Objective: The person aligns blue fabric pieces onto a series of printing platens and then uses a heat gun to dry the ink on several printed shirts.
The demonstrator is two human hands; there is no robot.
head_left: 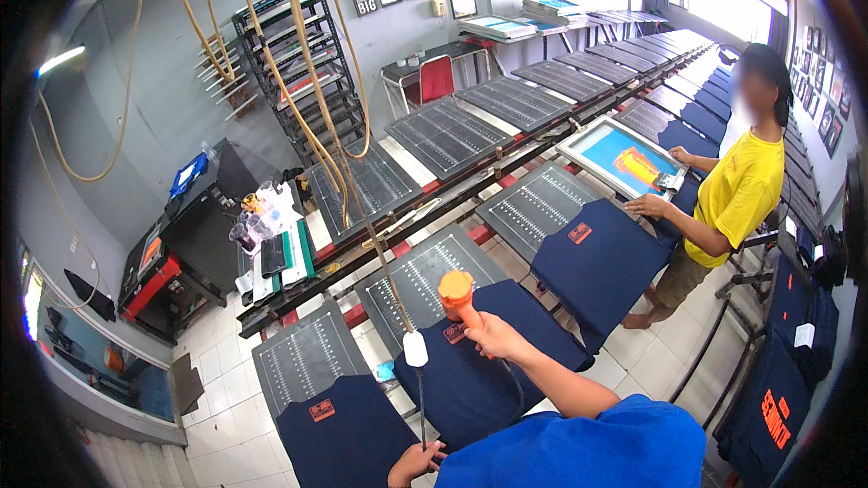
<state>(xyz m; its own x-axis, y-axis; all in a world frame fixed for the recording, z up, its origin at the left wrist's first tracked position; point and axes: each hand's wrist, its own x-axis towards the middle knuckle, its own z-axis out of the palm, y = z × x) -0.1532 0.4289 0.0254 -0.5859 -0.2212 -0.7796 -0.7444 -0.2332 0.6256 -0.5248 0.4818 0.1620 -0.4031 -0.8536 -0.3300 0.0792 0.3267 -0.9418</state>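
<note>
My right hand [497, 336] grips the handle of an orange hair dryer [457, 292], whose round head is over a navy T-shirt [452, 380] with a small orange print near its collar. My left hand [414, 465], low in the view, has its fingers closed around a black power cord [421, 402]. That cord runs up to a white socket connector [415, 349] hanging from a tan cable. To the left, another navy T-shirt [316, 443] with an orange print [322, 410] lies on a dark perforated board [307, 357].
A co-worker in a yellow shirt [743, 185] holds a printing screen frame [588, 146] over a board on the right. Tan cables [298, 45] hang from above. Ink cups [242, 235] stand at left, before a black rack [303, 72]. Navy shirts [768, 398] hang at right.
</note>
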